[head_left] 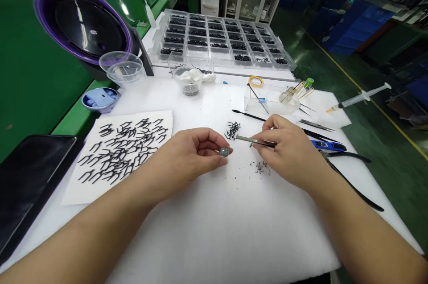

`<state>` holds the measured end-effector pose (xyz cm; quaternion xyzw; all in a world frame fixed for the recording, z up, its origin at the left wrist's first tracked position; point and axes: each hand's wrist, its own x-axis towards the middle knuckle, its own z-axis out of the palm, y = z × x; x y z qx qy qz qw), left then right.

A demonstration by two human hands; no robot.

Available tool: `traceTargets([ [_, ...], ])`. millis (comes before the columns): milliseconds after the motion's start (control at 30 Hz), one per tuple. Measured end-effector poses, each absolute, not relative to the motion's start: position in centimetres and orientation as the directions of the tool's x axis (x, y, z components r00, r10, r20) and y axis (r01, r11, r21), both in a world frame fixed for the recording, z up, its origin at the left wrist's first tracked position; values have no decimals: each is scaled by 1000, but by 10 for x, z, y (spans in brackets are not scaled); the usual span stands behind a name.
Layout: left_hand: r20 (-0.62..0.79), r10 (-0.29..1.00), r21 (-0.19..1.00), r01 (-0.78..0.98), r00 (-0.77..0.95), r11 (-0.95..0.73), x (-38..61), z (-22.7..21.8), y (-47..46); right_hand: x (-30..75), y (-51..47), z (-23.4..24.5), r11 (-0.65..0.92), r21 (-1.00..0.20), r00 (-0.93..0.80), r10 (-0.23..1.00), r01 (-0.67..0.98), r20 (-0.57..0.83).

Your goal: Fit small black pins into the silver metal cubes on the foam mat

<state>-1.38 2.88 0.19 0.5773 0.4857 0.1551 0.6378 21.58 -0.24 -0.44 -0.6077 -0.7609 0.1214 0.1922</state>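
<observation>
My left hand [200, 152] pinches a small grey block [224, 152] with rounded corners between thumb and fingers. Its exact kind is too small to tell. Just right of it, my right hand [284, 150] is closed on a pair of metal tweezers [247, 140], whose tip points left toward the block without touching it. Behind the tweezer tip lies a heap of short black bent pieces [232, 129]. Tiny dark bits [261, 167] are scattered on the white surface below my right hand. A white sheet [83, 186] at the left carries rows of black forked pieces [117, 154].
A clear compartment tray [220, 64] of black parts stands at the back. Cutting pliers [354, 188], a blue knife [329, 145] and a syringe [361, 96] lie to the right. A purple-rimmed fan [90, 25], a clear cup [189, 83] and a black tablet [30, 186] are left.
</observation>
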Motion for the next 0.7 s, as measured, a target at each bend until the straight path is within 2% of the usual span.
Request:
traceTargets([
  [133, -431, 747, 901, 276, 505, 334, -15, 4, 28, 216, -3, -4, 266, -509, -134, 950, 819, 280],
  [267, -446, 689, 877, 124, 571, 464, -19, 2, 26, 217, -3, -6, 363, -607, -27, 872, 707, 490],
  [367, -474, 641, 833, 73, 604, 548, -20, 3, 24, 219, -4, -7, 468, -571, 36, 751, 675, 659],
  [433, -471, 637, 830, 61, 611, 555, -20, 4, 22, 222, -6, -6, 492, -546, 69, 696, 678, 714],
  [567, -438, 657, 853, 53, 614, 519, -22, 5, 19, 231, -14, 0, 436, -589, 97, 743, 680, 663],
  [700, -393, 694, 884, 39, 603, 466, -26, 1, 19, 229, -45, -7, 284, -716, 177, 851, 638, 495],
])
